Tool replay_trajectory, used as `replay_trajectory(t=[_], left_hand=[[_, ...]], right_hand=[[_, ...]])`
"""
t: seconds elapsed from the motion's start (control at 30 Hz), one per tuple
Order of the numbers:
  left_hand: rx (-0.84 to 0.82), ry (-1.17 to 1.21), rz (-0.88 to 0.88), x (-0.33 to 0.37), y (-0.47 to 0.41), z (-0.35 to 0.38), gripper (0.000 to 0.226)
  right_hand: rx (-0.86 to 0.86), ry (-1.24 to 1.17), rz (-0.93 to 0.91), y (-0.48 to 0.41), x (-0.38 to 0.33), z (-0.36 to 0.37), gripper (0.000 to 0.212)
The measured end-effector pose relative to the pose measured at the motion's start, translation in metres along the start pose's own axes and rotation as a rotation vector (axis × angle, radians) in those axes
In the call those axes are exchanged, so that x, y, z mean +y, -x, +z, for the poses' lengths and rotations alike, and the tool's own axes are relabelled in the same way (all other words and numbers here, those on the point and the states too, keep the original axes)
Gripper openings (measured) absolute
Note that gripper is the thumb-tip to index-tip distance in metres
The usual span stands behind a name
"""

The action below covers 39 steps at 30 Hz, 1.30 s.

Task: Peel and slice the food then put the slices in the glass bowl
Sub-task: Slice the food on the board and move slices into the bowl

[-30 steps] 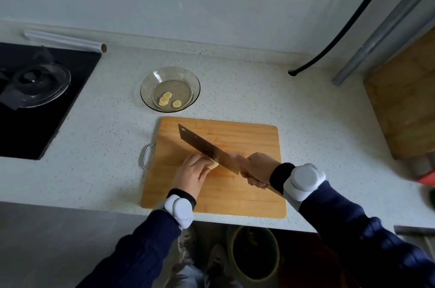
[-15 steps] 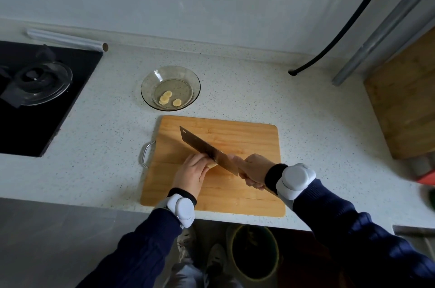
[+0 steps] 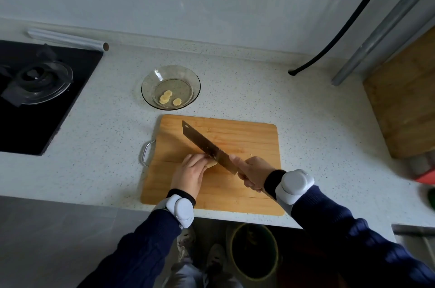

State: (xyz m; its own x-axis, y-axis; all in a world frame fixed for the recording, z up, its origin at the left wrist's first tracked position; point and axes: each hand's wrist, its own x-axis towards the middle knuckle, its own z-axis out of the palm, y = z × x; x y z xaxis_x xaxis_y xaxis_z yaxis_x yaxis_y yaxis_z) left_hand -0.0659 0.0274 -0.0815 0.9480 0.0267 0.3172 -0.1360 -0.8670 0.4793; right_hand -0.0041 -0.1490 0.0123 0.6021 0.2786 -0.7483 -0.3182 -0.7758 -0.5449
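A wooden cutting board lies on the speckled counter. My left hand presses down on a pale yellow piece of peeled food, mostly hidden under my fingers. My right hand grips the handle of a cleaver, whose blade rests against the food just right of my left fingertips. A glass bowl sits beyond the board with three pale slices in it.
A black stove with a glass lid is at the left, a foil roll behind it. A second wooden board leans at the right. A bin stands below the counter edge.
The cleaver has shifted slightly left and down along the food. My left hand stays on the food; the bowl's slices are unchanged.
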Motion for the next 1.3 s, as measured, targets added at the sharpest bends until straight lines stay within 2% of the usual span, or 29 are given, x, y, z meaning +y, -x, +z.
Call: replay_trajectory(t=[0.17, 0.8, 1.1, 1.3], left_hand=[[0.012, 0.007, -0.044, 0.001, 0.000, 0.001, 0.018], [0.030, -0.034, -0.019, 0.002, 0.000, -0.002, 0.016], [-0.009, -0.024, -0.078, 0.001, 0.001, -0.002, 0.017], [0.003, -0.015, -0.074, 0.001, 0.002, -0.003, 0.016]], right_hand=[[0.008, 0.034, -0.049, 0.007, -0.006, -0.003, 0.062], [-0.010, 0.051, 0.059, -0.002, -0.003, 0.007, 0.062], [0.027, 0.014, -0.028, 0.008, -0.008, -0.004, 0.062], [-0.010, 0.059, -0.007, 0.009, -0.008, 0.001, 0.062]])
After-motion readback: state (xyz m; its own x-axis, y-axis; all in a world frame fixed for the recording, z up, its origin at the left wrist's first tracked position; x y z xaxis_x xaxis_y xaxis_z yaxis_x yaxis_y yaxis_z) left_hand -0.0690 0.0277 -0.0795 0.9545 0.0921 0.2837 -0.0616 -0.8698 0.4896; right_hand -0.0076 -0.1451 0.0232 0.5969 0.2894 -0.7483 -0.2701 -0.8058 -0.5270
